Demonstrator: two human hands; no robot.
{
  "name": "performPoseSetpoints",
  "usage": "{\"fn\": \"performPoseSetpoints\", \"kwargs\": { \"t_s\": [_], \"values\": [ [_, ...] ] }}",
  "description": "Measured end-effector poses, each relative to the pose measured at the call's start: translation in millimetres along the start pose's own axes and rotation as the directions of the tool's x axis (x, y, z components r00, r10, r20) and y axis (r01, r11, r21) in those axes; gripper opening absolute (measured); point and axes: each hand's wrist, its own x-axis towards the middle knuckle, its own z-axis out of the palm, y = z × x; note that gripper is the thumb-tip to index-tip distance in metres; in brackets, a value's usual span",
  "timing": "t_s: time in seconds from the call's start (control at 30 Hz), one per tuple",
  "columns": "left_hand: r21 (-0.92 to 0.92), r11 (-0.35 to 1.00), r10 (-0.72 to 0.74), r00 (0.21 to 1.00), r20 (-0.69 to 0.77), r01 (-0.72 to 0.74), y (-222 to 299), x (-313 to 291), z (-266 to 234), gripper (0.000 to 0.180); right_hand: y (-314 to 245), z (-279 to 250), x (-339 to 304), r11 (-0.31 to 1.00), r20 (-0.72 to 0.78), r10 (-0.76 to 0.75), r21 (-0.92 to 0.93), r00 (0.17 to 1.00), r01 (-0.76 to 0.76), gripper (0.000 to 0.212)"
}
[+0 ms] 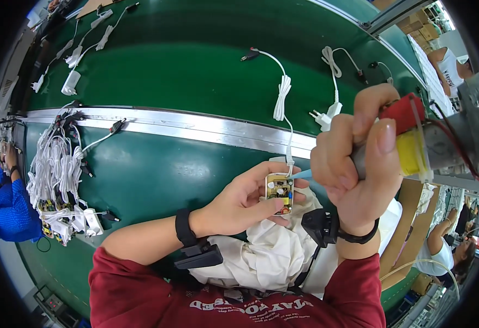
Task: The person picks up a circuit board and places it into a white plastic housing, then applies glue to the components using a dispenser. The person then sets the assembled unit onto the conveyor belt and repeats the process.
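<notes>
My left hand (245, 199) holds an open power adapter (279, 191), its circuit board facing up with small parts on it and the thumb lying over the lower end. A white cable (289, 147) leaves its top edge and runs up to a tied bundle. My right hand (359, 158) is wrapped round a grey glue gun (441, 136) with a red switch part and yellow tape on it. The gun's tapered blue nozzle (303, 174) points at the board's upper right corner; whether it touches the board I cannot tell. White cloth (267, 246) lies below the adapter.
A heap of white adapter cables (56, 164) lies on the left. Beyond a metal rail (168, 124), a green conveyor belt (168, 71) carries several white adapters with cables. A cardboard box (406, 235) stands at right. Other people (13, 210) sit at both sides.
</notes>
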Motion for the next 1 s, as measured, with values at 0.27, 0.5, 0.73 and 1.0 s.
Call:
{"fn": "performPoseSetpoints", "kwargs": {
  "t_s": [0.27,0.5,0.73,1.0],
  "values": [
    [-0.03,0.999,-0.013,1.0,-0.009,0.013,-1,3,-1,0.047,-2,4,2,0.992,-0.088,0.078,0.107,0.993,-0.069,0.029],
    [0.001,1.0,-0.018,0.992,-0.125,0.018,0,5,-6,0.046,-1,-10,7,0.998,0.05,0.045,-0.042,0.998,-0.043,0.031],
    [-0.081,0.996,0.026,0.985,-0.169,-0.041,5,8,-12,0.043,0,-8,4,0.993,0.077,0.091,0.066,0.993,-0.096,0.032],
    [-0.103,0.993,0.029,0.982,-0.185,-0.049,6,11,-15,0.04,0,-2,-1,0.975,0.076,0.143,0.159,0.987,-0.153,0.033]
  ]
}}
